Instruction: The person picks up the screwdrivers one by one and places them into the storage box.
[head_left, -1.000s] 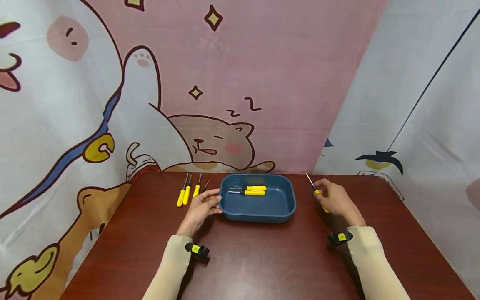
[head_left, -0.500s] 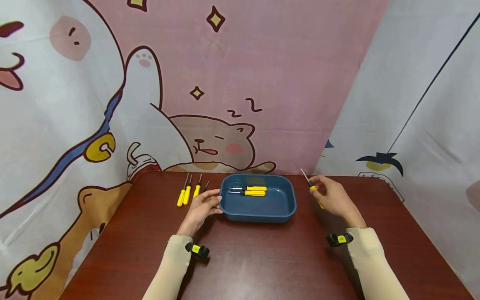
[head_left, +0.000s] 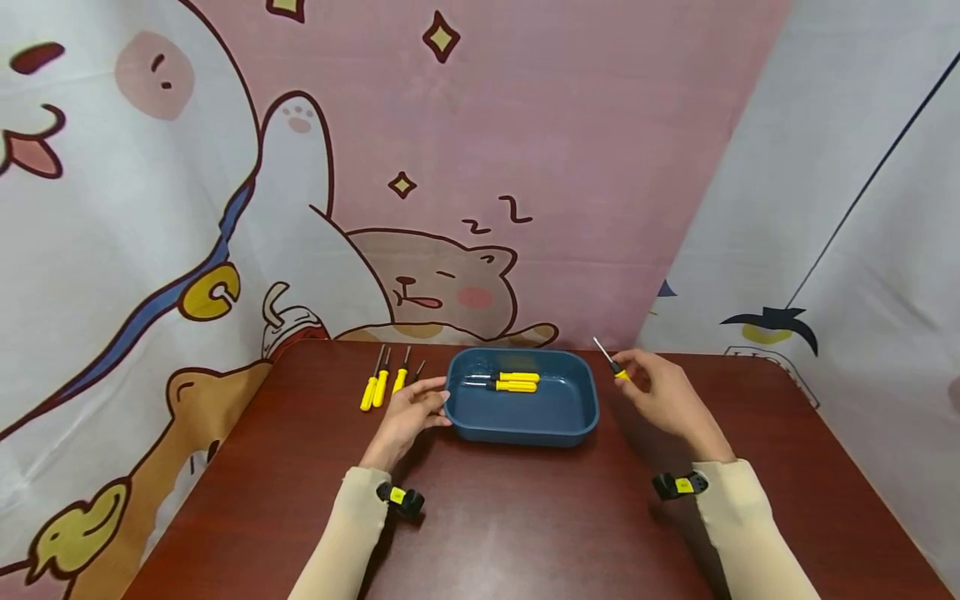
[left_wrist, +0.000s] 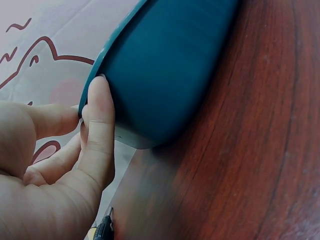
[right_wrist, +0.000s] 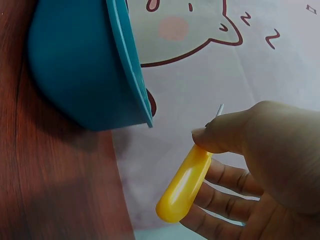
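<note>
Well, from the head view it looks like a carrying step: the right hand holds a tilted yellow-handled screwdriver just right of the blue tray. Two more screwdrivers lie inside. The next move seems to need its tip kept clear of the wall. In the left wrist view, the left hand pinches the tray's edge. In the right wrist view, thumb and fingers squeeze the yellow handle.

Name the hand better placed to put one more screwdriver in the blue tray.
Right, I'd judge: the right hand holds a yellow-handled screwdriver just beyond the blue tray's right end, while the left hand is occupied gripping its left end.
</note>
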